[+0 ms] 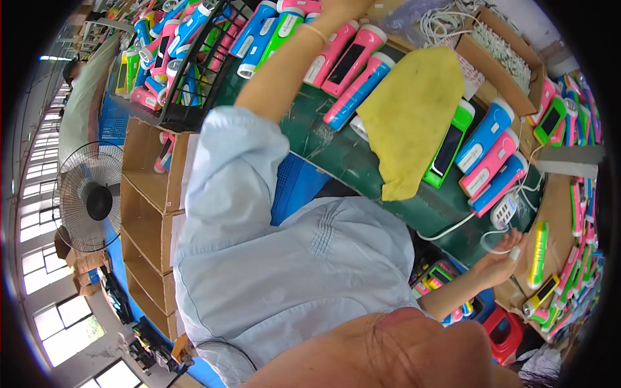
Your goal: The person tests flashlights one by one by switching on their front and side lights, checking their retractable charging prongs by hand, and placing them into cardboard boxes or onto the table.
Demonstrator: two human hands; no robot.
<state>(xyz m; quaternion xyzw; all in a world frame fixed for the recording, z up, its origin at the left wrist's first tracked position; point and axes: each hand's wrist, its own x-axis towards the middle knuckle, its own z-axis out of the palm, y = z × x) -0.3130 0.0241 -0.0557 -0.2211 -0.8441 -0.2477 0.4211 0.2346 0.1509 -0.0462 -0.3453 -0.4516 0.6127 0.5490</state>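
Windows: I see bright panes [69, 328] along a pale wall [111, 310], daylight in them.
Fan: round, wire-caged [99, 203], near my open cardboard compartments [143, 236].
Worktop: I have a dark green, scuffed surface [304, 123].
Stool: red [511, 343], near my worktop.
Floor: blue [206, 374] where I see it.

Gap along green tabletop [427, 210], white cable [447, 233] crossing, flashlights [493, 163] beside

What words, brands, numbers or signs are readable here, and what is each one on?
None can be read with certainty.
Pale label on the blue flashlight near the yellow cloth: too small.
Pale label on the pink flashlight beside it: too small.
Slim yellow-green item: any marks are blurred.
Fan: no lettering can be made out.
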